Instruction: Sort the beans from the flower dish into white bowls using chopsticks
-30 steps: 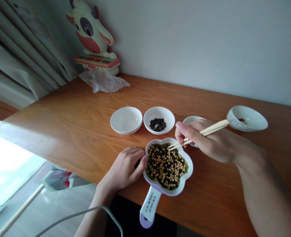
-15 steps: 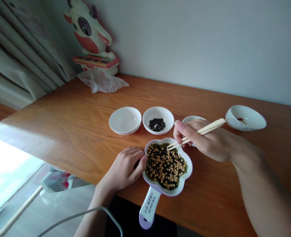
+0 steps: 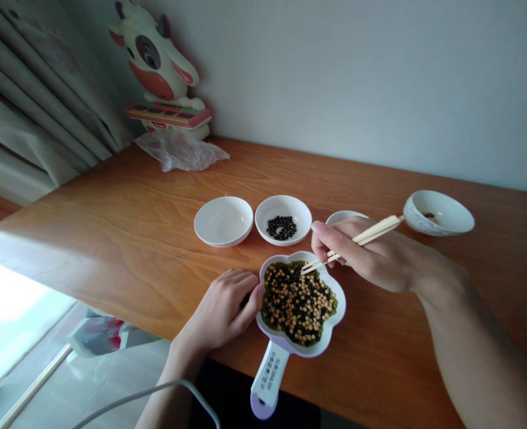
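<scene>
A white and purple flower-shaped dish with a handle is filled with mixed tan, black and green beans. At its left rim, my left hand is closed with the thumb against the edge; its other fingers curl under, partly hidden. My right hand grips a pair of pale chopsticks, their tips among the beans near the dish's far edge. Whether a bean is between the tips, I cannot tell. Behind the dish, a white bowl contains black beans, and another small bowl is mostly covered by my right hand.
An empty white bowl is at the left of the row. Farther right, a patterned bowl has something reddish-brown inside. A clear plastic bag lies before a cow-shaped toy keyboard. A grey cable crosses my left forearm.
The view has shifted slightly, so everything sits a little further left. Both hands, the chopsticks and the dish keep nearly the same places relative to each other.
</scene>
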Demonstrator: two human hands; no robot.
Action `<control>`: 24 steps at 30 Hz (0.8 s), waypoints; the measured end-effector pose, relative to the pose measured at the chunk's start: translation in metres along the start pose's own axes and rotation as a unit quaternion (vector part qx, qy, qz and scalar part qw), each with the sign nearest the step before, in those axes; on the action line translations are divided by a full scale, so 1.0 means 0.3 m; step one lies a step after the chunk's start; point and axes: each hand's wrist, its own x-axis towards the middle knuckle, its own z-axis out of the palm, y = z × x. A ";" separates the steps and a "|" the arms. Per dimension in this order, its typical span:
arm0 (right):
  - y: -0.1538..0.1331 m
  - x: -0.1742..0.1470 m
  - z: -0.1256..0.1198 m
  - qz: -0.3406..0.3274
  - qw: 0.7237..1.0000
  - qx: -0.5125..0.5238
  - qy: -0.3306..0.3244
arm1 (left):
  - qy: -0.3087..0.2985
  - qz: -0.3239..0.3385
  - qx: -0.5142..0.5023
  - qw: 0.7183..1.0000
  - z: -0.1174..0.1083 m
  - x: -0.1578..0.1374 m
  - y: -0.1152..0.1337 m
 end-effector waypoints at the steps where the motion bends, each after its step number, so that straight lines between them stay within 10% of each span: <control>1: 0.000 0.000 0.000 -0.002 1.000 0.001 0.001 | -0.001 0.000 0.000 1.000 0.001 -0.001 -0.001; 24: -0.007 -0.011 -0.008 0.007 1.000 -0.008 0.013 | 0.003 0.000 0.004 1.000 0.002 -0.003 -0.005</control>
